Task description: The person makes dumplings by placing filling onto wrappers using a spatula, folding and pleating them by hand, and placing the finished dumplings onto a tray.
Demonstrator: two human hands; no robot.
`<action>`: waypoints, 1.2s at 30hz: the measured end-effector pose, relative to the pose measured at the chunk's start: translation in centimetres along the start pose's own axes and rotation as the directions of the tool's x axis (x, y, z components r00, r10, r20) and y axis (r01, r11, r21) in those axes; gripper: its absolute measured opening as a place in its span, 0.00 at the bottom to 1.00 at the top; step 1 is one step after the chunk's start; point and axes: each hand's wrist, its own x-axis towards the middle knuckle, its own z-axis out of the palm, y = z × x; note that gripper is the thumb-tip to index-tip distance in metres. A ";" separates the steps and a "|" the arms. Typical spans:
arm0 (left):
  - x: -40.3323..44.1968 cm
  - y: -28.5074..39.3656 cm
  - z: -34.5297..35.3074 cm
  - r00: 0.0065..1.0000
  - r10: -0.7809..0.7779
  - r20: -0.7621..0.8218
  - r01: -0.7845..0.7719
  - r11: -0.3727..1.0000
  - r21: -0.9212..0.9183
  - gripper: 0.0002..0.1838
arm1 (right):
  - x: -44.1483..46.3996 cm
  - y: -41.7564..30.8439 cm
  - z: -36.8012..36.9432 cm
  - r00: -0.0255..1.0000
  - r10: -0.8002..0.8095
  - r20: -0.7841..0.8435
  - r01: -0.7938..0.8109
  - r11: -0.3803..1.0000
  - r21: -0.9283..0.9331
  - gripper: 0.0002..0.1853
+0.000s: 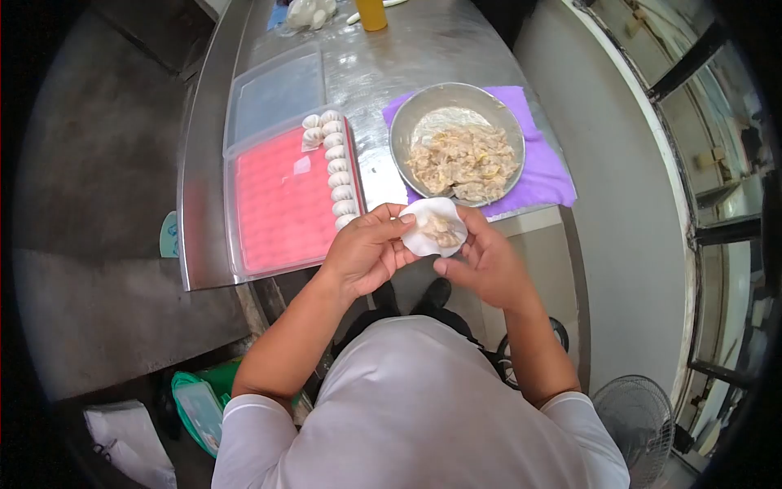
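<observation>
A round white dumpling wrapper (pixel 413 240) with a lump of pale filling (pixel 441 231) on it is held up in front of the table edge. My left hand (pixel 368 251) pinches its left side, thumb on top. At the right rim, the fingers of my right hand (pixel 492 262) hold the wrapper from behind, with the thumb lower down. Just beyond my hands stands a metal bowl (pixel 397 155) of chunky pale filling (pixel 468 160). Pleated dumplings (pixel 337 166) line the right side of a pink-lined plastic tray (pixel 273 204) left of the bowl.
A purple cloth (pixel 547 173) lies under the bowl on the metal table (pixel 371 85). A clear lid (pixel 275 98) adjoins the tray. Farther back are a yellow container (pixel 371 14) and a plastic bag (pixel 309 14). A fan (pixel 634 428) stands at lower right, beside the wall.
</observation>
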 end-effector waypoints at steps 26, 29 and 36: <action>-16.9 1.9 -13.2 0.827 0.501 0.256 -0.531 0.846 0.057 0.37 | -1.9 2.9 23.1 0.994 -0.070 0.086 0.091 0.961 -0.263 0.35; -17.1 2.4 -14.3 0.621 0.678 0.393 -0.783 0.514 0.351 0.32 | -1.9 3.1 23.8 0.983 -0.105 0.151 0.151 0.931 -0.333 0.35; -19.0 3.2 -13.5 0.685 0.707 0.177 -0.729 0.669 0.146 0.25 | -1.9 3.9 24.0 0.986 -0.088 0.143 0.119 0.966 -0.227 0.33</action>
